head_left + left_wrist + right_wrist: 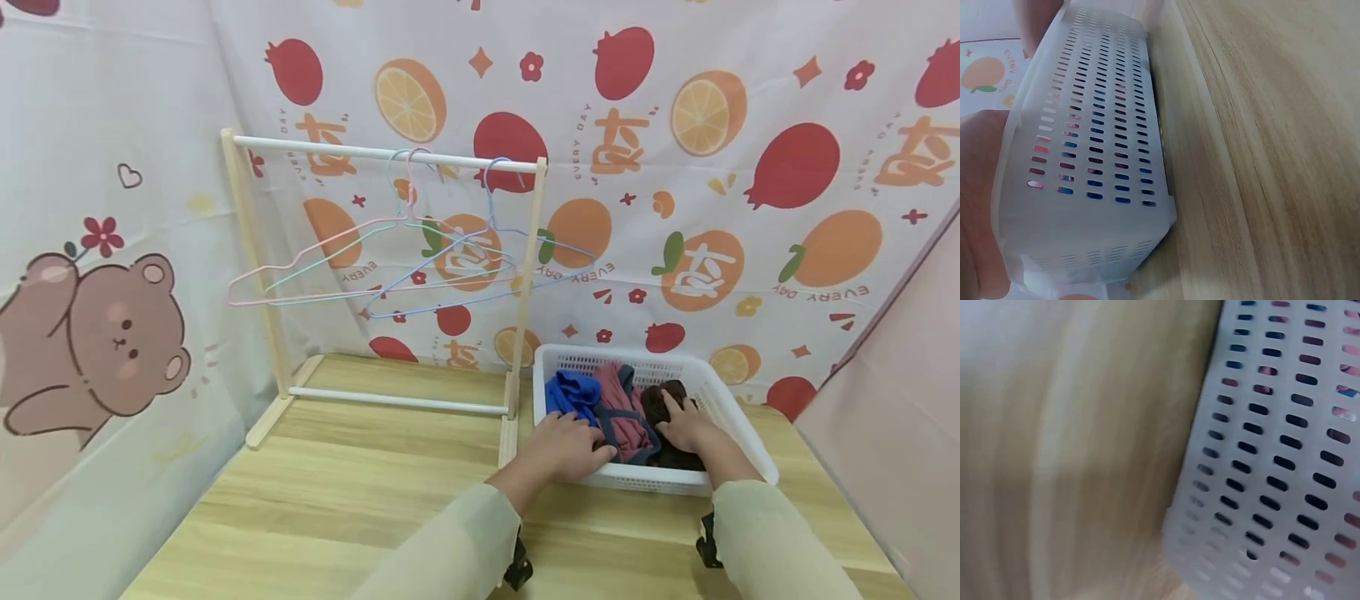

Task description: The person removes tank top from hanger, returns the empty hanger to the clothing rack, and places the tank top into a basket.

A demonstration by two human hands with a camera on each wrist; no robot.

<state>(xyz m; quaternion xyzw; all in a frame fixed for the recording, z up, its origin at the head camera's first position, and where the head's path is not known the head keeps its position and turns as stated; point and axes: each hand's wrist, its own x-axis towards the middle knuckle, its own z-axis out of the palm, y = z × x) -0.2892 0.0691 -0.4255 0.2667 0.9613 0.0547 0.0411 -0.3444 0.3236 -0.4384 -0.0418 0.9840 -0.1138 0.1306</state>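
A white perforated plastic basket point(637, 477) stands on the table at the right, holding folded clothes. Inside it lie a blue garment point(573, 392), a dusty-pink garment with dark grey trim point(622, 408) and a dark brown garment point(678, 458). My left hand point(566, 446) reaches over the near left rim, its fingers resting by the blue garment. In the left wrist view that hand point(982, 206) shows only partly, beside the basket wall point(1085, 219). The fingers of my right hand point(686, 427) touch the brown garment. The right wrist view has just the basket's side point(1272, 462) and blurred tabletop.
Left of the basket stands a wooden rack point(251, 267) with a white rail point(315, 148). From it hang a pink hanger point(300, 258), a mint green hanger point(337, 250) and a blue hanger point(427, 279). A fruit-print curtain point(465, 50) hangs close behind.
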